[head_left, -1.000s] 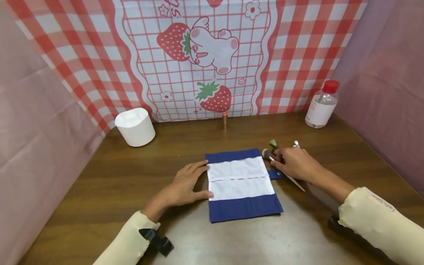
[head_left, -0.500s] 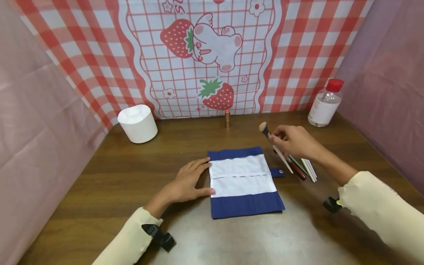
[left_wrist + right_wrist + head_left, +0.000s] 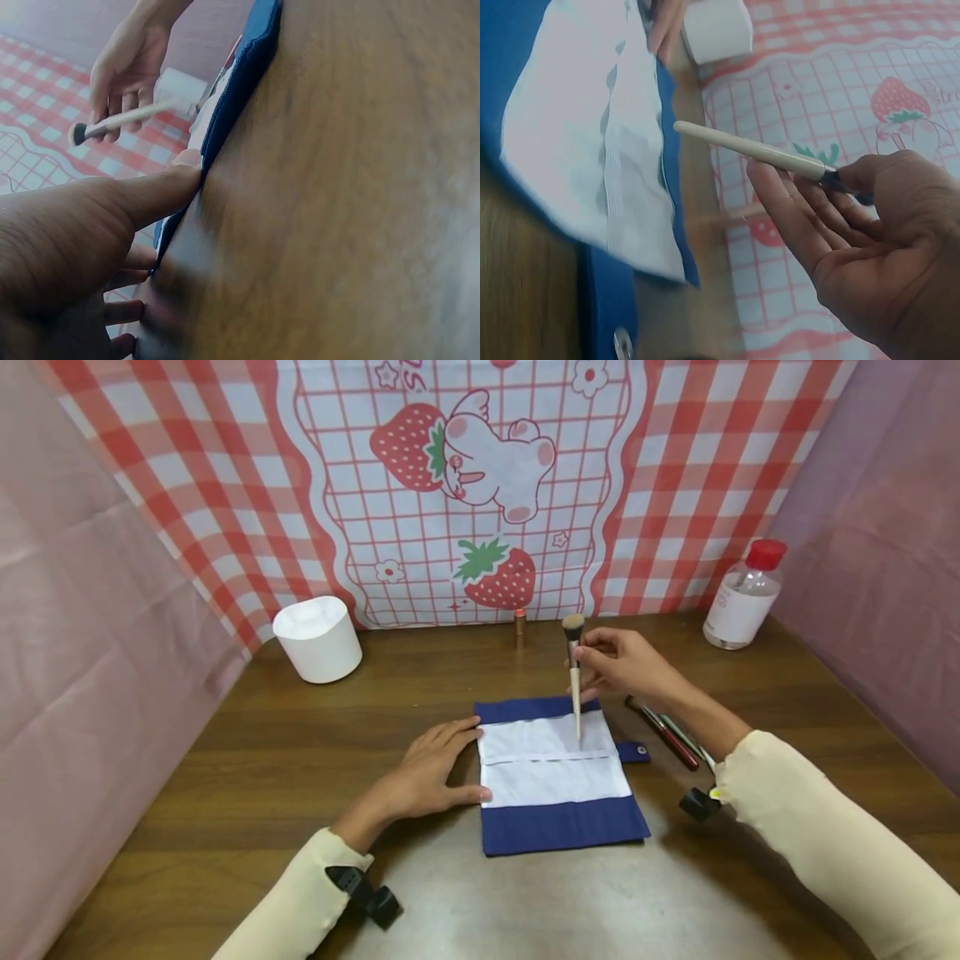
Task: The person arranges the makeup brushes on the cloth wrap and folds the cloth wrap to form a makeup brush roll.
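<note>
My right hand [image 3: 626,667] pinches a makeup brush [image 3: 575,681] between thumb and fingers, bristles up and pale handle pointing down over the pouch. In the right wrist view the brush handle [image 3: 742,145] slants toward the white fabric. A navy and white brush roll [image 3: 555,783] lies unfolded on the table, its snap strap [image 3: 633,752] out to the right. My left hand [image 3: 423,777] rests along its left edge, fingers spread and thumb on the border. The left wrist view shows that thumb [image 3: 161,196] at the roll's edge.
Right of the roll lie more slim brushes [image 3: 675,742], partly hidden by my right forearm. At the back stand a lipstick [image 3: 521,631], a white cup-like container [image 3: 318,643] at left and a clear bottle with a red cap [image 3: 742,602] at right. A checked cloth hangs behind.
My right hand has picked the makeup brush up from the pile, moved left and turned it upright over the roll. My left hand stays at the roll's edge.
</note>
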Action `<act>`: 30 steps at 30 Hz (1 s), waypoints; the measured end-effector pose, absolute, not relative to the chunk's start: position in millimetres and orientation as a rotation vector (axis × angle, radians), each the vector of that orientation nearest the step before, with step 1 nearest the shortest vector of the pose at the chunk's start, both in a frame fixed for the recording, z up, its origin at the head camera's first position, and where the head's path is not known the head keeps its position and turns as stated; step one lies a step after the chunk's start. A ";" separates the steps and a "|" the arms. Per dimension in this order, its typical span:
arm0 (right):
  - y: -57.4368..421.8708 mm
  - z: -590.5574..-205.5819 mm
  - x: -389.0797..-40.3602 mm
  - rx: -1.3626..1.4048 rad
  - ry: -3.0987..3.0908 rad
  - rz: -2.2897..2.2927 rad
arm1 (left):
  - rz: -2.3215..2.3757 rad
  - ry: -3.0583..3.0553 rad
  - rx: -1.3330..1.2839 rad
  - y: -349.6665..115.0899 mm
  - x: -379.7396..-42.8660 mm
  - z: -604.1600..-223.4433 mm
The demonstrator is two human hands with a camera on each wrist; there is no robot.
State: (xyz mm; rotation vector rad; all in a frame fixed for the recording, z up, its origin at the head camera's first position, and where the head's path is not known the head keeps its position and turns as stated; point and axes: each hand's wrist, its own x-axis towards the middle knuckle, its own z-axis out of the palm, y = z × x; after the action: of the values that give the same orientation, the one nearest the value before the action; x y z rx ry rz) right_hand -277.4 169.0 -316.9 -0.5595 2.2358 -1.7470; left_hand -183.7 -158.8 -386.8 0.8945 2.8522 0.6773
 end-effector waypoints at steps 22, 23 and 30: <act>91.6 -352.0 -281.1 -0.430 1.972 -1.989 | 0.681 2.844 0.867 -158.2 -183.8 -388.7; 90.4 -352.7 -280.4 -0.420 1.970 -1.983 | 0.680 2.840 0.862 -158.3 -183.7 -388.4; 84.9 -356.2 -275.9 -0.378 1.923 -1.918 | 0.680 2.838 0.848 -159.0 -183.9 -388.2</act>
State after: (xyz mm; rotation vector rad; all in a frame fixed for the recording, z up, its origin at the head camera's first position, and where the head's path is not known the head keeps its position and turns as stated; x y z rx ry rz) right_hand -275.9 84.9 -356.2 -0.3782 1.9231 -1.9180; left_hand -183.9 -159.0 -388.2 0.8484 2.8383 0.6796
